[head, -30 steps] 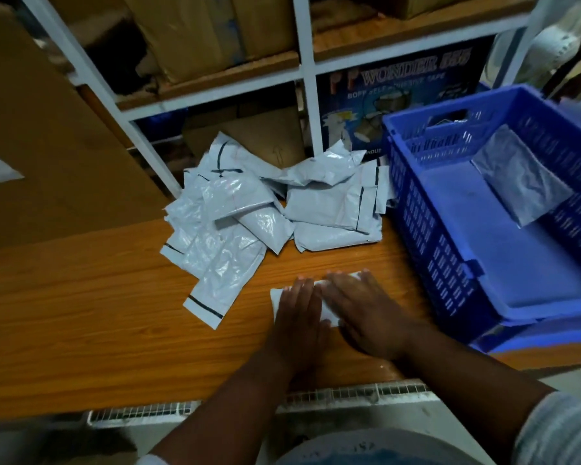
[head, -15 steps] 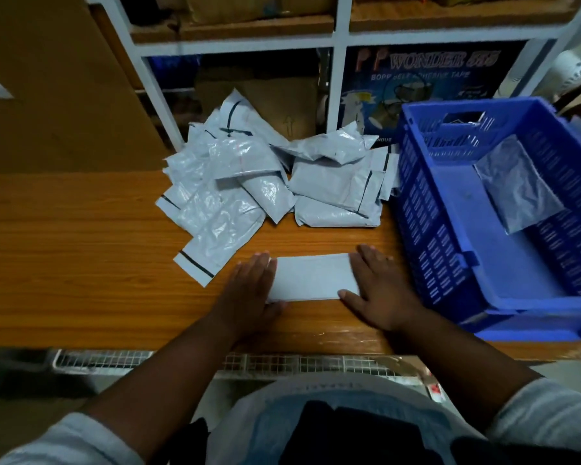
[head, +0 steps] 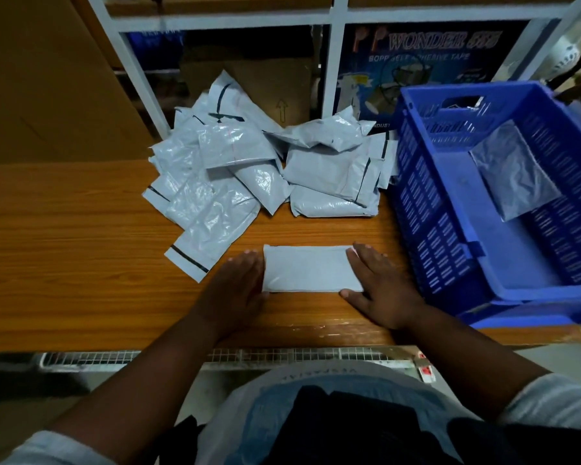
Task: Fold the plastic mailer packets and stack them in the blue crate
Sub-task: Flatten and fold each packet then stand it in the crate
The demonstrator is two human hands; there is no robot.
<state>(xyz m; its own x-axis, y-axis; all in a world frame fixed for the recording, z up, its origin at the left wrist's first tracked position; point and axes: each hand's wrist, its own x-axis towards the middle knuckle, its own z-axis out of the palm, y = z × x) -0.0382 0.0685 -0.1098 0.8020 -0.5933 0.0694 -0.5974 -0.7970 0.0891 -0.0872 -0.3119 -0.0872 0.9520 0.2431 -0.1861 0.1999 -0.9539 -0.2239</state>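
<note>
Mailer [head: 311,269], a smooth grey plastic rectangle, lies lengthwise left-right on the wood-grain table [head: 64,263]; left hand [head: 237,290] and right hand [head: 379,290] press its ends with flat, straight fingers.

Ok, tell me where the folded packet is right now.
The folded packet lies flat on the wooden table, centre of the head view, between the left hand and right hand, left of the blue crate.

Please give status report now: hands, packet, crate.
Left hand and right hand flat, pressing ends of folded packet. One packet in blue crate. Pile waits behind; nothing blocking.
</note>
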